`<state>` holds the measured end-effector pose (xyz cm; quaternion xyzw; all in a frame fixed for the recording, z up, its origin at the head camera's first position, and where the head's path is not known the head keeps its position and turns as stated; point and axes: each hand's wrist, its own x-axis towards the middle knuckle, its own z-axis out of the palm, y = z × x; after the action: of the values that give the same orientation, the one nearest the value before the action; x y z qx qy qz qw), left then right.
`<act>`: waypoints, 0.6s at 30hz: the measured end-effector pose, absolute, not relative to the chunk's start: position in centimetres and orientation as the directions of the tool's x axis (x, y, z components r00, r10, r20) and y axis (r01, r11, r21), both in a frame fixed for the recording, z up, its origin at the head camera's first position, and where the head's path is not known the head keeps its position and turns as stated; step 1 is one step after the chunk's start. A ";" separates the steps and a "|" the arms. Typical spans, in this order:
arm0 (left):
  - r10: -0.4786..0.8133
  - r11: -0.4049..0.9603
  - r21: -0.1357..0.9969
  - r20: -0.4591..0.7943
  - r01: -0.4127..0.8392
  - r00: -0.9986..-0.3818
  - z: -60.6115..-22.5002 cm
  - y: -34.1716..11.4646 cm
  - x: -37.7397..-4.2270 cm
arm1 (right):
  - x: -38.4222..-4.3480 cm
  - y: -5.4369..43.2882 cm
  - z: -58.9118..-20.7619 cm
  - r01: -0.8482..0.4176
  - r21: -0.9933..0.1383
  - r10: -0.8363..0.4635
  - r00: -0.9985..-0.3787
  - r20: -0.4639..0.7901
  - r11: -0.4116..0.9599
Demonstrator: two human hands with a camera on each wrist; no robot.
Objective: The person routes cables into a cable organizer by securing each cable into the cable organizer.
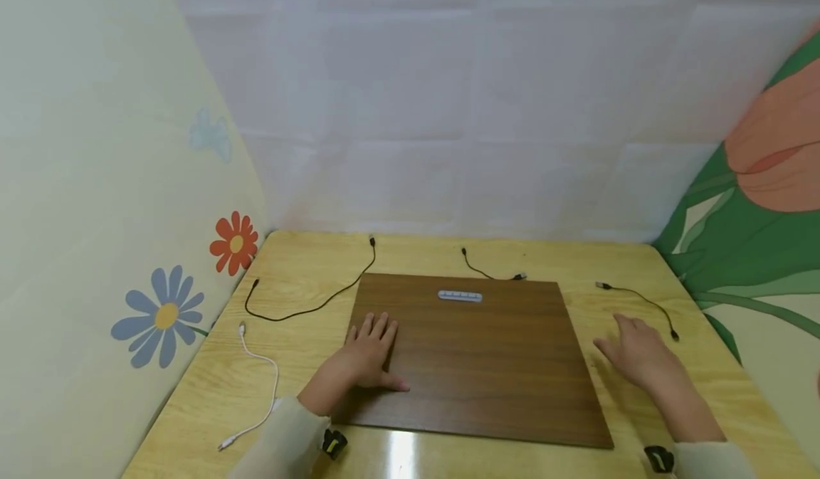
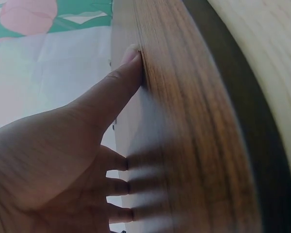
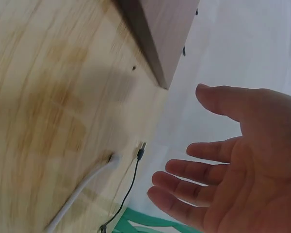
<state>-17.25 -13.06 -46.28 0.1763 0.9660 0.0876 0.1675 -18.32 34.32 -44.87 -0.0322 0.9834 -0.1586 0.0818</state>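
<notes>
A dark brown wooden board (image 1: pixel 480 365) lies on the table. My left hand (image 1: pixel 369 356) rests on its left part with fingers spread; in the left wrist view the thumb (image 2: pixel 128 68) and fingertips meet the wood. Near the board's far edge sits a small pale blue strip (image 1: pixel 460 296) with several marks along it. My right hand (image 1: pixel 640 356) hovers above the table to the right of the board, fingers loosely extended and holding nothing. Close beyond it lies a short black USB cable (image 1: pixel 643 299). A whitish cable (image 3: pixel 80 187) shows below that hand in the right wrist view.
On the pale wooden table (image 1: pixel 307 379), a long black cable (image 1: pixel 301 315) curves left of the board and a white cable (image 1: pixel 275 372) lies nearer the left edge. Another short black cable (image 1: pixel 480 271) lies behind the board. Covered walls (image 1: pixel 448 109) enclose the back and sides.
</notes>
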 end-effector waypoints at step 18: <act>0.343 0.936 0.199 -0.343 0.290 -0.874 -45.7 -12.4 -17.1 | -17.5 37.4 -46.0 0.081 -0.246 -0.017 -0.928 -0.372 0.966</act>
<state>-17.12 -12.37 -45.72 0.1639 0.9655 0.0709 0.1896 -17.55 37.39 -46.04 0.0163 0.9732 -0.1294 0.1892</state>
